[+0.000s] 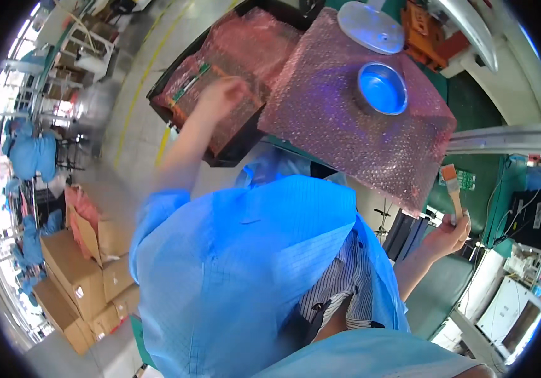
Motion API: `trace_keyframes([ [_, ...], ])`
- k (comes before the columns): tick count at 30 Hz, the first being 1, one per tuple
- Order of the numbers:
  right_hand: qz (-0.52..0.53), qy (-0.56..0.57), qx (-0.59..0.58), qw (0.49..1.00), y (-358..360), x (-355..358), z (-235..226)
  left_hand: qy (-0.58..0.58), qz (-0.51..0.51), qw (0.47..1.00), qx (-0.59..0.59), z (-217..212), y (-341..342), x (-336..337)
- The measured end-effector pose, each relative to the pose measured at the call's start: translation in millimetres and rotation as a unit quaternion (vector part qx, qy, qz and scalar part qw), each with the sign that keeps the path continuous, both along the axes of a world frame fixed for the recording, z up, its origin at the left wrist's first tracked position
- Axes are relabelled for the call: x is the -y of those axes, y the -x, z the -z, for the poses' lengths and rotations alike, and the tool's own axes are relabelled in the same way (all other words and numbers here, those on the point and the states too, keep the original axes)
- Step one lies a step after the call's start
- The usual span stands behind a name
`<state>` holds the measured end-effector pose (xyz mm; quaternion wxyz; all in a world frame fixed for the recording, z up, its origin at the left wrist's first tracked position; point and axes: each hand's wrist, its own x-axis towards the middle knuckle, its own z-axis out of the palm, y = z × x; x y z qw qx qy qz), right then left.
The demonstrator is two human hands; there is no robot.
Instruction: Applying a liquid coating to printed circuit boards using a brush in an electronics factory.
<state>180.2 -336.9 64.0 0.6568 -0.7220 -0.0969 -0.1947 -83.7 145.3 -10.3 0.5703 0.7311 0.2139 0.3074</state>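
Note:
My right hand (450, 235), at the right, is closed around the handle of a flat paint brush (452, 189). The brush stands with its orange-brown bristles up, beside a small green circuit board (466, 180) on the green bench. My left hand (223, 97) reaches over a black bin (234, 140) lined with pink bubble wrap (248, 41). Motion smears its fingers, so whether they hold anything is unclear. A narrow green board edge (191, 82) shows in the bin just left of that hand. A round metal bowl (382, 88) under blue light sits on a bubble-wrap sheet (327, 120).
A round metal lid (371, 27) lies behind the bowl. Orange holders (423, 34) and a white curved lamp arm (472, 28) are at the far right. Cardboard boxes (72, 271) stand on the floor at the left. Another person in blue (31, 148) is farther off.

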Motion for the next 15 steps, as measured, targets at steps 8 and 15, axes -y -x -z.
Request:
trace_keyframes([
  [8,-0.023,-0.015,-0.080,0.996,8.7,-74.9,-20.6,0.190,-0.276,0.917,-0.217,117.1,52.2,-76.9],
  [15,-0.096,0.167,0.039,0.981,-11.6,-64.9,-18.6,-0.138,-0.389,0.759,-0.503,151.9,84.9,-161.9],
])
